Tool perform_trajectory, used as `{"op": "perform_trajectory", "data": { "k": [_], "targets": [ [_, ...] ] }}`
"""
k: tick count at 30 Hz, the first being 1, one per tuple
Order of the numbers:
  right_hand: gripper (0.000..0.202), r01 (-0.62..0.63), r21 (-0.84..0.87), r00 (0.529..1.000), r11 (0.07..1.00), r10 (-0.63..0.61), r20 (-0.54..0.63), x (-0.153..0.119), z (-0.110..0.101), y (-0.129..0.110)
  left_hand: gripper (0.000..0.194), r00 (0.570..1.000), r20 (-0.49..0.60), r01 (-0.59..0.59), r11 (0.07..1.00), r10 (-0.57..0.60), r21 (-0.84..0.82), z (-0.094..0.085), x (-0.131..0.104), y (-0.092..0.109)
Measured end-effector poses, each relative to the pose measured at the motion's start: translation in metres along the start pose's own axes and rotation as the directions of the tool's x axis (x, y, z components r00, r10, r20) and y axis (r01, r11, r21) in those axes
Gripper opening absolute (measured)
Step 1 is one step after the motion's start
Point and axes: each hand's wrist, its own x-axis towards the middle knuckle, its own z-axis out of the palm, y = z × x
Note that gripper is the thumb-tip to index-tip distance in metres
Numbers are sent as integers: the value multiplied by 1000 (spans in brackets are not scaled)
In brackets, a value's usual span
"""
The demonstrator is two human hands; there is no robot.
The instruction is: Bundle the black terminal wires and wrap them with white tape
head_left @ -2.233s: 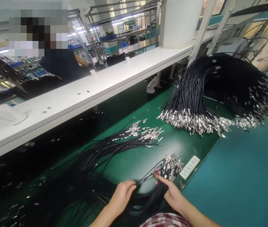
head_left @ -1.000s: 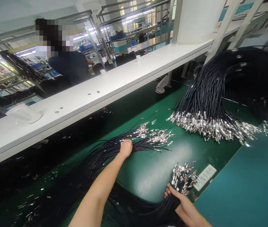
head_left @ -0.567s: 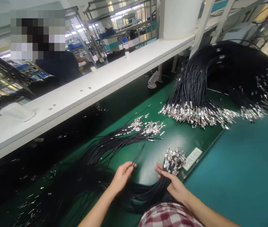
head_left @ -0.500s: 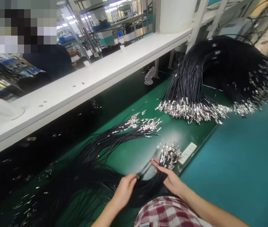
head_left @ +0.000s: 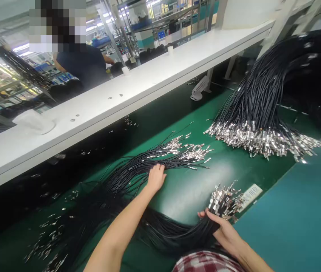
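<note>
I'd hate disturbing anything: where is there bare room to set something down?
Green tabletop is bare between cables under the left hand, the bundle in the right hand and the heap. White shelf, front: bare between flat bits and column. Crowded: lower left, strands, metal ends.

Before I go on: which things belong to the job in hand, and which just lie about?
Job:
cable bundle, in the right hand
spread cables, at the left hand
large cable heap, likely

Lying about:
small bits on the shelf
slotted grey piece
label
</note>
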Motion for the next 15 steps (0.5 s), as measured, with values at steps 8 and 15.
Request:
{"op": "perform_trajectory", "data": {
  "k": [8,15],
  "targets": [
    [30,-11,77,997,997,17,-79,8,7,-5,8,997,4,75,990,-75,-119,0,61,-47],
    [31,-10,115,994,993,23,-110,7,11,-8,21,988,-149,-23,895,-48,-445,-5,-2,-40]
  ]
}}
